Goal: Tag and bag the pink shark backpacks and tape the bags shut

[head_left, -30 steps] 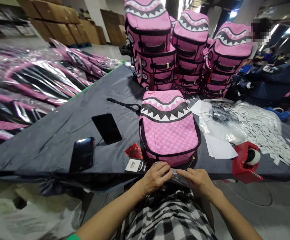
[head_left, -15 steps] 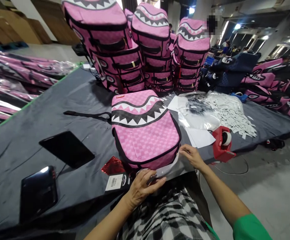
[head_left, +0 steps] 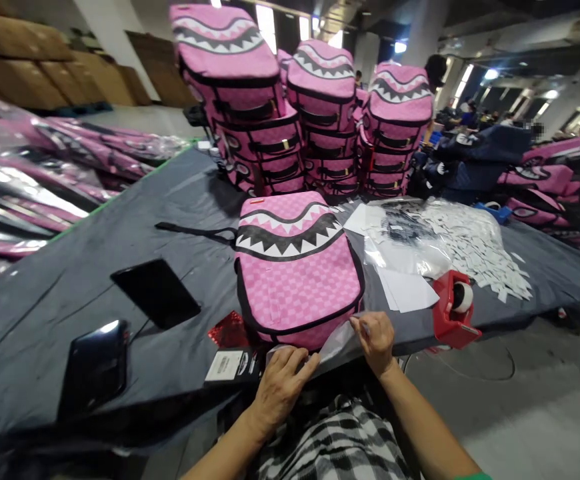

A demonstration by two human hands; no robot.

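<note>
A pink checkered backpack [head_left: 297,273] with a shark-mouth print lies flat on the grey table [head_left: 45,300], its bottom end toward me. At the table's near edge my left hand [head_left: 281,387] and my right hand [head_left: 375,340] both pinch the mouth of a clear plastic bag [head_left: 334,343] stretched between them just below the backpack's bottom. A white barcode hang tag [head_left: 230,365] and a red foil tag [head_left: 227,330] lie just left of my left hand.
Stacks of the same pink backpacks [head_left: 315,120] stand at the table's far side. Two dark phones [head_left: 156,292] [head_left: 94,368] lie left. A red tape dispenser [head_left: 454,310], white sheets and a heap of paper tags [head_left: 470,243] sit right. Bagged backpacks [head_left: 30,187] pile far left.
My hands spread apart from the middle, drawing the plastic bag's mouth open at the backpack's bottom. The camera view swung left, then partly back.
</note>
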